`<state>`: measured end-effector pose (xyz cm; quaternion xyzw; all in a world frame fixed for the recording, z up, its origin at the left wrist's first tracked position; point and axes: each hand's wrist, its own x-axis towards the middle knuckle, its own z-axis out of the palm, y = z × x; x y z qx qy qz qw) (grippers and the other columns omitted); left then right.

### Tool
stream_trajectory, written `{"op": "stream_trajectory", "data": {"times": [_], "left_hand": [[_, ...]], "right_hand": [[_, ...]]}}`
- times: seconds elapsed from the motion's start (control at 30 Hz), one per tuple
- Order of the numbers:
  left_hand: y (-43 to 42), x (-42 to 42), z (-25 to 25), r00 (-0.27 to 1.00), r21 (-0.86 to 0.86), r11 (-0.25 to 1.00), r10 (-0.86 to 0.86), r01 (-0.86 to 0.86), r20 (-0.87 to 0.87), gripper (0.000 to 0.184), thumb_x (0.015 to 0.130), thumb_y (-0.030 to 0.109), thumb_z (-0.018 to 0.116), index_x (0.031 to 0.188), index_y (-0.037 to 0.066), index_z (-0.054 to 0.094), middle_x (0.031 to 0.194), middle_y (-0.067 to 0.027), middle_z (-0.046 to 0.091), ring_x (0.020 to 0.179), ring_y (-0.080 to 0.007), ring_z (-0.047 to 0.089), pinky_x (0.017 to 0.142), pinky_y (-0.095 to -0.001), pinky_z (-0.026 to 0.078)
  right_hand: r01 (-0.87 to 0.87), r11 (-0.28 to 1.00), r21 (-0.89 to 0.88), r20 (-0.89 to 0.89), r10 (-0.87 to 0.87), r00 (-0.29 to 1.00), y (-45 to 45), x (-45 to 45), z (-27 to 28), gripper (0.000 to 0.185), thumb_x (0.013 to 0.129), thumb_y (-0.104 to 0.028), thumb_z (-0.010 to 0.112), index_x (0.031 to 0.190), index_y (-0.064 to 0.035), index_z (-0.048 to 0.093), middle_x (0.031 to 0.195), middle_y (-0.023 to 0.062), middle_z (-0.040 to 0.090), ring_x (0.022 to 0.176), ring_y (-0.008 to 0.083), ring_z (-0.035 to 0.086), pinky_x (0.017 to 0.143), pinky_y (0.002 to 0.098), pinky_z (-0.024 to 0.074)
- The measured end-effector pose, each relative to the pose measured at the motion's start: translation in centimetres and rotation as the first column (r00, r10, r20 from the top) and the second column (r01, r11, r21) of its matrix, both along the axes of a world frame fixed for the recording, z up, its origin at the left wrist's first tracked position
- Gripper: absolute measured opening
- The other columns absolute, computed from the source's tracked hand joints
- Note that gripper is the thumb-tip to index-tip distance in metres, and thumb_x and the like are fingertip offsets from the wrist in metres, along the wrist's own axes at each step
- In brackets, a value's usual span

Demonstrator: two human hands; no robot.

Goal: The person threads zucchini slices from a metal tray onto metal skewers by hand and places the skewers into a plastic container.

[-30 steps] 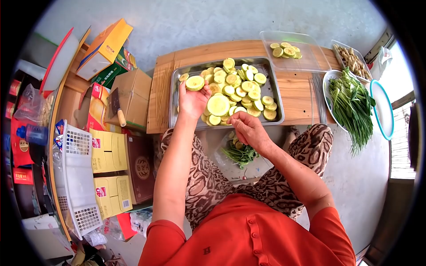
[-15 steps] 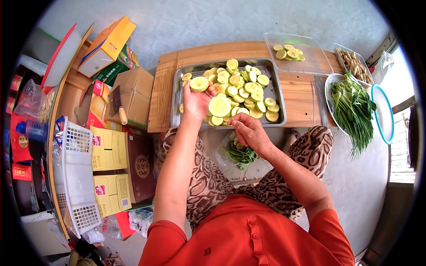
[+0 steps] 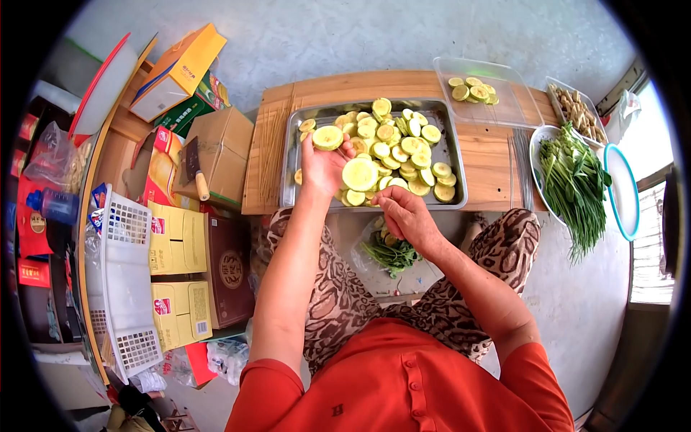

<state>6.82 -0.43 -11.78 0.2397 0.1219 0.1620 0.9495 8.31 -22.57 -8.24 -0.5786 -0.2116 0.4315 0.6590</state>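
A metal tray [image 3: 455, 169] on the wooden table holds many round green-yellow vegetable slices [image 3: 410, 144]. Over its left part, my left hand [image 3: 324, 167] holds a thick slice [image 3: 327, 137] between thumb and fingers. A larger pale slice [image 3: 359, 174] is upright to the right of that hand, facing me; what supports it is unclear. My right hand [image 3: 404, 216] is closed in a pinch at the tray's near edge, beside the large slice. Whatever is between its fingertips is too small to make out.
Thin sticks [image 3: 275, 155] lie at the table's left, metal skewers [image 3: 521, 169] at its right. Beyond are a clear container [image 3: 504, 108] with slices, a plate of leafy greens [image 3: 572, 180] and a box of roots [image 3: 576, 114]. Boxes and a knife [image 3: 194, 169] stand left.
The whole view has shifted slightly, moving the table and tray a little to the right in the picture. Both hands keep nearly the same pose, with the slice still in my left hand.
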Motion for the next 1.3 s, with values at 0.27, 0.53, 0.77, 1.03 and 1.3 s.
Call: {"op": "stream_trajectory", "data": {"times": [0.27,0.53,0.77,1.03,1.3], "left_hand": [[-0.5,0.0,0.7,1.0,0.032,0.999,0.023,-0.023,0.001,0.047,0.089,0.04,0.034,0.106,0.001,0.054,0.087,-0.0111,0.056,0.075,-0.0206,0.052,0.071,-0.0335,0.047],[-0.7,-0.1,1.1,0.999,0.029,0.998,0.049,-0.048,-0.016,0.044,0.088,0.036,0.033,0.103,0.001,0.055,0.084,-0.0103,0.056,0.072,-0.0202,0.052,0.069,-0.0335,0.046],[-0.9,-0.1,1.1,0.999,0.041,0.999,0.007,-0.008,0.032,0.043,0.087,0.036,0.034,0.103,0.002,0.055,0.082,-0.0104,0.057,0.071,-0.0203,0.053,0.068,-0.0344,0.048],[-2.5,0.0,2.4,0.996,0.03,0.999,0.047,-0.045,-0.071,0.042,0.087,0.036,0.035,0.099,0.001,0.056,0.076,-0.0112,0.058,0.071,-0.0224,0.055,0.066,-0.0351,0.049],[-2.2,0.2,1.5,0.997,0.062,0.997,0.056,-0.053,-0.045,0.042,0.088,0.036,0.034,0.099,0.003,0.059,0.076,-0.0117,0.062,0.072,-0.0251,0.06,0.069,-0.0365,0.052]], "right_hand": [[-0.011,1.0,0.026,-0.003,0.011,1.0,-0.1,0.0,-0.3,0.014,0.096,-0.016,0.048,0.094,-0.0049,0.055,0.056,-0.0079,0.039,0.044,0.0021,0.032,0.04,0.02,0.0235],[-0.003,0.999,0.042,-0.021,0.004,1.0,-0.1,-0.3,-0.2,0.02,0.099,-0.02,0.044,0.095,-0.0041,0.055,0.051,-0.0057,0.038,0.041,0.0033,0.03,0.04,0.0203,0.0238],[0.011,0.999,0.05,-0.017,-0.01,1.0,0.2,-0.4,-0.3,0.014,0.096,-0.015,0.047,0.094,-0.0041,0.055,0.057,-0.0074,0.04,0.044,0.0022,0.033,0.04,0.0194,0.0239],[0.055,0.996,0.068,-0.055,-0.051,0.997,1.0,-0.2,-0.7,0.015,0.096,-0.016,0.047,0.094,-0.0043,0.055,0.056,-0.0067,0.041,0.043,0.0033,0.033,0.039,0.0206,0.0245],[0.035,0.998,0.05,-0.032,-0.033,0.999,1.7,-0.3,-0.9,0.018,0.098,-0.021,0.046,0.098,-0.005,0.054,0.051,-0.0053,0.037,0.042,0.0041,0.031,0.041,0.0201,0.0245]]}}
